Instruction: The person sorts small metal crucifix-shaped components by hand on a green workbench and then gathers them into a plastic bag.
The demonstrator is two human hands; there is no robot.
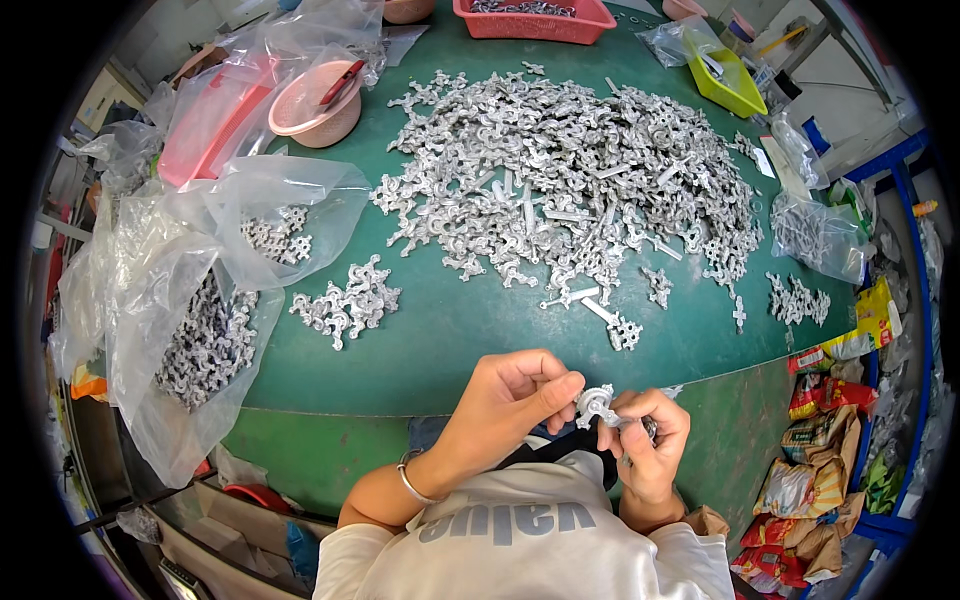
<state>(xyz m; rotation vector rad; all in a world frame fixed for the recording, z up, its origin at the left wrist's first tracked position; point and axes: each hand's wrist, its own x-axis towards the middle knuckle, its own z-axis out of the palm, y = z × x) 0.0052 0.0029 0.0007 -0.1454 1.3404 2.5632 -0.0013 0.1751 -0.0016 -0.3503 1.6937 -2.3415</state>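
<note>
Close to my chest, at the table's near edge, both hands meet at a small silver metal casting [596, 405] with a rounded, lobed outline. My left hand [518, 392], a bracelet at its wrist, pinches the casting's left side between thumb and fingers. From the other side my right hand [650, 440] grips it with curled fingers. A dark bit of metal shows in the right fingers, too small to name. Beyond the hands, a few loose castings [625, 333] lie at the near fringe of a wide heap of similar castings [560, 170].
A small pile of castings [350, 300] sits left of the heap, beside a clear plastic bag [130, 300] holding more. Pink baskets [320, 125], a red tray [540, 28] and a yellow-green tray [735, 90] stand farther back. Colourful packets [810, 480] line the right side.
</note>
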